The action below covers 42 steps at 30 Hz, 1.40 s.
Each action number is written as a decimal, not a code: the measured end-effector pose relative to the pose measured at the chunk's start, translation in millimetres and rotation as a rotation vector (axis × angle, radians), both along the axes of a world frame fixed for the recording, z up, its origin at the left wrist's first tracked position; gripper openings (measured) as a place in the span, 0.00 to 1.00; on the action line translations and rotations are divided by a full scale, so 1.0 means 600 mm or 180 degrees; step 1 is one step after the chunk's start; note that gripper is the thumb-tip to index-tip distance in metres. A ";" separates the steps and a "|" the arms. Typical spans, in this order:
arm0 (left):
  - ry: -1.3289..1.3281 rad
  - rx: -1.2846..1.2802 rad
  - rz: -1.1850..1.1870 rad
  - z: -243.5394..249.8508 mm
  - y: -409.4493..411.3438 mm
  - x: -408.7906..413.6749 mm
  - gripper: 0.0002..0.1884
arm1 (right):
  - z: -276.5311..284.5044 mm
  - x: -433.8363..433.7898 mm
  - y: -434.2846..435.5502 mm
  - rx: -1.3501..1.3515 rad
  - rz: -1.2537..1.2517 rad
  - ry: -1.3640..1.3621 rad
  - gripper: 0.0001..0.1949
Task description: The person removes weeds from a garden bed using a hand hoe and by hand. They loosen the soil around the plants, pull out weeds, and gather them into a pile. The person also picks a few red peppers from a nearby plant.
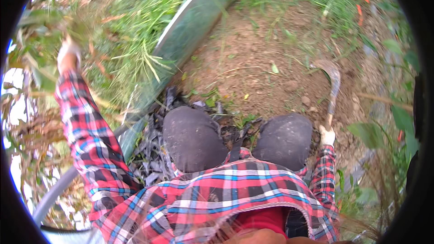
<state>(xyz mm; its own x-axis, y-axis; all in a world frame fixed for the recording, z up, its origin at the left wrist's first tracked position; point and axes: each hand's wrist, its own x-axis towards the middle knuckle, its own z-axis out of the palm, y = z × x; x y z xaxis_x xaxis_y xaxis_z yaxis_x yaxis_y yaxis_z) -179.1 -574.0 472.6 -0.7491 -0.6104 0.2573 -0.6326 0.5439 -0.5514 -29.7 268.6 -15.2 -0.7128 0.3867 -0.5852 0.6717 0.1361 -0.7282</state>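
My right hand, in a pale glove, grips the wooden handle of a sickle. Its curved, soil-stained blade points away from me and hooks left above the bare soil. Far out to the left, my left hand is also gloved and reaches into blurred weeds. Its fingers are too smeared to show whether they hold any stems. Between my two arms are my knees in dark, soil-marked trousers, bent low over the ground.
A green sheet barrier with a pale top edge runs diagonally on the left, with long grass leaning over it. Torn black plastic lies beside my knee. A grey pipe curves at lower left. Leafy plants stand at right.
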 end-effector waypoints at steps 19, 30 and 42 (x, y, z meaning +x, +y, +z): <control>0.0007 0.3232 -0.0818 -0.239 0.427 0.090 0.21 | -0.050 -0.097 0.189 0.3273 0.1042 0.0554 0.18; -0.2358 0.5998 -0.0256 -0.294 0.611 0.092 0.27 | -0.085 -0.088 0.173 0.3067 0.0984 0.1152 0.21; -0.2871 0.4776 -0.3004 -0.242 0.782 -0.012 0.32 | -0.049 -0.084 0.169 0.2559 0.0675 0.0473 0.21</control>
<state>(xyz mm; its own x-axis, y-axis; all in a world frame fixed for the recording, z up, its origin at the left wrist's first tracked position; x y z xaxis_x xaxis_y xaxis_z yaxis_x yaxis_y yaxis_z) -186.1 -104.7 327.4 -0.5027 0.6568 -0.5621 0.2308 0.7286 0.6449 -80.2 370.0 -44.5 -0.8651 0.4947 -0.0833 0.4783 0.7632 -0.4345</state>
